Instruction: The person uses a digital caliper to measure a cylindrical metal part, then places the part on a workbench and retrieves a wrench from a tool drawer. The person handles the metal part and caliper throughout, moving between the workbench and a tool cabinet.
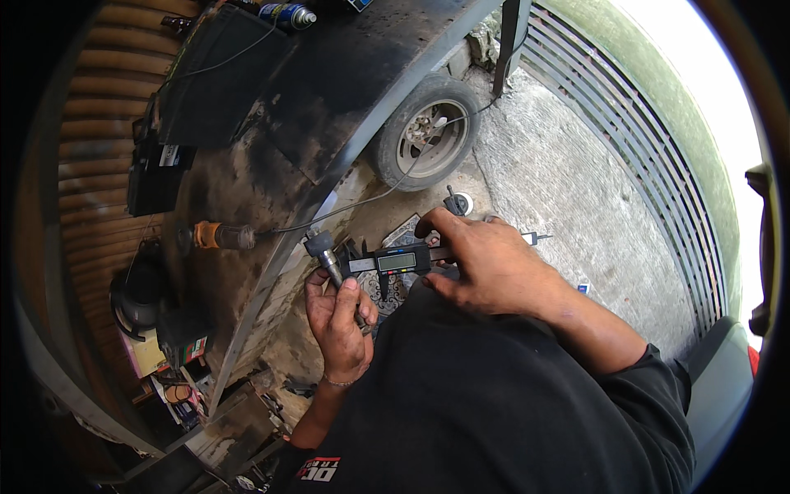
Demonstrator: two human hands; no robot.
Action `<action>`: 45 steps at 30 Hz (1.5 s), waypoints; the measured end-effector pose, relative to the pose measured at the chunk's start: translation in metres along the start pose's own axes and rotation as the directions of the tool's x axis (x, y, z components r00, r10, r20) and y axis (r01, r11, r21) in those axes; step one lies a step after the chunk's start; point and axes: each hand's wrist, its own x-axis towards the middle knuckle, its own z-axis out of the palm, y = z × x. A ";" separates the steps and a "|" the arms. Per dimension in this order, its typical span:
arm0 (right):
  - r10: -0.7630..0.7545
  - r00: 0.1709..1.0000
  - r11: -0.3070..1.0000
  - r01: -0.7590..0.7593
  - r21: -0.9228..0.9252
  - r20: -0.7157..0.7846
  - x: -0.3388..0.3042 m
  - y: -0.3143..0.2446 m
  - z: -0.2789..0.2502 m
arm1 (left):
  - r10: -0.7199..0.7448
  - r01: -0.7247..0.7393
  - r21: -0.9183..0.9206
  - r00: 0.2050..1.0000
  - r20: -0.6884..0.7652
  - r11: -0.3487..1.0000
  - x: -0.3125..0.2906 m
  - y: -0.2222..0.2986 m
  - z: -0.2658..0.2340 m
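My left hand (pixel 341 329) is closed round a metal shaft (pixel 331 262) with a wider, dark head at its upper end. The shaft is tilted, its head pointing up and left above my fingers. A digital caliper (pixel 399 263) with a black display housing lies across in front of me, its jaws beside the shaft. Whether the jaws touch the shaft I cannot tell. My right hand (pixel 494 267) grips the caliper's beam from the right, thumb below and fingers above. The thin end of the beam (pixel 536 239) sticks out beyond that hand.
A dark, stained workbench (pixel 329 90) runs along the left, with an orange and black power tool (pixel 218 236) and its cable on it. A spray can (pixel 286 15) lies at the back. A wheel (pixel 429 136) leans under the bench edge. Slatted metal fencing (pixel 629 136) borders the concrete floor (pixel 568 181).
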 end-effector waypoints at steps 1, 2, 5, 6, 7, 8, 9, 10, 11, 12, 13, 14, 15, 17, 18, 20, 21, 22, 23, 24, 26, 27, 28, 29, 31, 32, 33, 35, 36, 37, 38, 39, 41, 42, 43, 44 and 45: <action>-0.005 1.000 1.000 0.005 0.013 -0.013 -0.001 0.001 0.000 | -0.003 0.003 -0.002 1.000 -0.001 1.000 0.000 0.000 0.000; 0.001 1.000 1.000 0.000 0.023 -0.018 -0.001 0.002 0.000 | -0.010 0.009 -0.003 1.000 -0.018 1.000 0.000 0.000 0.000; -0.007 1.000 0.999 0.007 0.046 -0.005 -0.002 0.003 -0.001 | -0.028 0.026 -0.039 0.999 -0.041 0.999 0.000 0.001 0.000; -0.014 1.000 0.999 0.014 0.052 0.004 -0.003 0.004 -0.002 | -0.033 0.031 -0.065 0.999 -0.033 0.997 0.000 0.002 0.000; -0.015 1.000 0.999 0.015 0.048 0.001 -0.003 0.004 -0.003 | -0.046 0.042 -0.085 0.998 -0.046 0.995 0.000 0.003 0.000; -0.017 1.000 0.999 0.017 0.044 -0.002 -0.004 0.004 -0.003 | -0.059 0.051 -0.103 0.996 -0.072 0.993 0.000 0.003 -0.001; -0.012 1.000 0.999 0.012 0.042 -0.001 -0.005 0.004 -0.004 | -0.063 0.057 -0.098 0.996 -0.063 0.994 0.000 0.004 -0.001; -0.015 1.000 0.999 0.016 0.049 -0.006 -0.006 0.005 -0.005 | -0.068 0.062 -0.091 0.995 -0.067 0.994 0.000 0.005 -0.001; -0.012 1.000 0.998 0.012 0.058 -0.007 -0.007 0.005 -0.006 | -0.076 0.069 -0.078 0.993 -0.090 0.995 0.001 0.005 -0.001; -0.011 1.000 0.997 0.012 0.073 -0.013 -0.007 0.006 -0.007 | -0.074 0.068 -0.083 0.994 -0.080 0.994 0.001 0.005 -0.001; -0.014 1.000 0.998 0.015 0.060 -0.016 -0.008 0.007 -0.007 | -0.076 0.068 -0.082 0.993 -0.089 0.994 0.001 0.004 -0.001; -0.019 1.000 0.998 0.020 0.054 -0.024 -0.008 0.007 -0.007 | -0.069 0.061 -0.079 0.992 -0.103 0.995 0.001 0.004 -0.001; -0.017 0.999 0.999 0.019 0.051 -0.030 -0.008 0.008 -0.007 | -0.074 0.067 -0.079 0.994 -0.084 0.995 0.001 0.003 -0.001; -0.034 0.999 0.998 0.036 0.044 -0.037 -0.009 0.010 -0.007 | -0.075 0.069 -0.069 0.994 -0.085 0.995 0.002 0.002 -0.002; -0.039 0.998 0.998 0.041 0.043 -0.039 -0.009 0.010 -0.007 | -0.066 0.062 -0.074 0.996 -0.055 0.995 0.002 0.001 -0.002; -0.047 0.996 0.998 0.051 0.048 -0.078 -0.010 0.011 -0.005 | -0.065 0.060 -0.066 0.996 -0.069 0.996 0.002 0.000 -0.003; -0.043 0.995 0.998 0.047 0.042 -0.088 -0.011 0.011 -0.005 | -0.066 0.062 -0.069 0.997 -0.048 0.996 0.002 -0.001 -0.004; -0.049 0.994 0.997 0.055 0.053 -0.095 -0.011 0.011 -0.004 | -0.066 0.063 -0.070 0.997 -0.044 0.996 0.002 -0.001 -0.004; -0.047 0.995 0.997 0.053 0.055 -0.093 -0.012 0.011 -0.004 | -0.071 0.067 -0.066 0.996 -0.060 0.996 0.003 -0.001 -0.005; -0.046 0.995 0.997 0.051 0.054 -0.091 -0.012 0.011 -0.005 | -0.066 0.063 -0.074 0.997 -0.032 0.995 0.003 -0.002 -0.005; -0.046 0.995 0.997 0.051 0.055 -0.086 -0.012 0.011 -0.005 | -0.068 0.065 -0.076 0.997 -0.038 0.995 0.003 -0.002 -0.006; -0.047 0.995 0.997 0.052 0.052 -0.085 -0.012 0.011 -0.005 | -0.066 0.065 -0.084 0.998 -0.019 0.994 0.003 -0.003 -0.006; -0.042 0.996 0.998 0.047 0.050 -0.084 -0.012 0.011 -0.005 | -0.069 0.067 -0.088 0.997 -0.021 0.994 0.003 -0.003 -0.007; -0.039 0.996 0.998 0.043 0.046 -0.084 -0.013 0.011 -0.005 | -0.075 0.071 -0.087 0.996 -0.043 0.994 0.003 -0.003 -0.007; -0.038 0.996 0.998 0.042 0.045 -0.085 -0.012 0.011 -0.005 | -0.074 0.072 -0.091 0.997 -0.026 0.993 0.004 -0.003 -0.007; -0.041 0.995 0.998 0.045 0.047 -0.086 -0.012 0.011 -0.005 | -0.080 0.076 -0.088 0.996 -0.049 0.993 0.004 -0.003 -0.007; -0.040 0.996 0.998 0.044 0.047 -0.086 -0.012 0.011 -0.005 | -0.077 0.074 -0.086 0.997 -0.029 0.994 0.004 -0.003 -0.007; -0.040 0.996 0.998 0.043 0.043 -0.082 -0.012 0.011 -0.006 | -0.083 0.079 -0.073 0.995 -0.055 0.994 0.004 -0.003 -0.007; -0.031 0.997 0.999 0.035 0.040 -0.076 -0.012 0.011 -0.006 | -0.074 0.072 -0.077 0.997 -0.030 0.994 0.004 -0.003 -0.007; -0.036 0.997 0.998 0.039 0.041 -0.075 -0.012 0.011 -0.006 | -0.071 0.068 -0.078 0.997 -0.029 0.995 0.005 -0.003 -0.006; -0.034 0.997 0.998 0.037 0.041 -0.070 -0.012 0.011 -0.006 | -0.074 0.070 -0.074 0.996 -0.053 0.995 0.005 -0.003 -0.006; -0.033 0.997 0.999 0.035 0.041 -0.065 -0.011 0.011 -0.007 | -0.067 0.064 -0.079 0.997 -0.027 0.995 0.005 -0.003 -0.006; -0.033 0.998 0.998 0.035 0.043 -0.062 -0.011 0.010 -0.007 | -0.067 0.063 -0.077 0.997 -0.043 0.995 0.005 -0.003 -0.006; -0.032 0.998 0.998 0.035 0.044 -0.061 -0.011 0.010 -0.007 | -0.065 0.063 -0.078 0.998 -0.027 0.995 0.005 -0.003 -0.006; -0.035 0.997 0.998 0.038 0.044 -0.064 -0.011 0.010 -0.008 | -0.064 0.062 -0.077 0.998 -0.027 0.995 0.006 -0.003 -0.006; -0.037 0.997 0.998 0.040 0.045 -0.066 -0.011 0.010 -0.008 | -0.067 0.063 -0.074 0.997 -0.049 0.995 0.006 -0.003 -0.006; -0.035 0.997 0.998 0.038 0.045 -0.066 -0.011 0.010 -0.008 | -0.063 0.061 -0.077 0.998 -0.025 0.995 0.006 -0.003 -0.006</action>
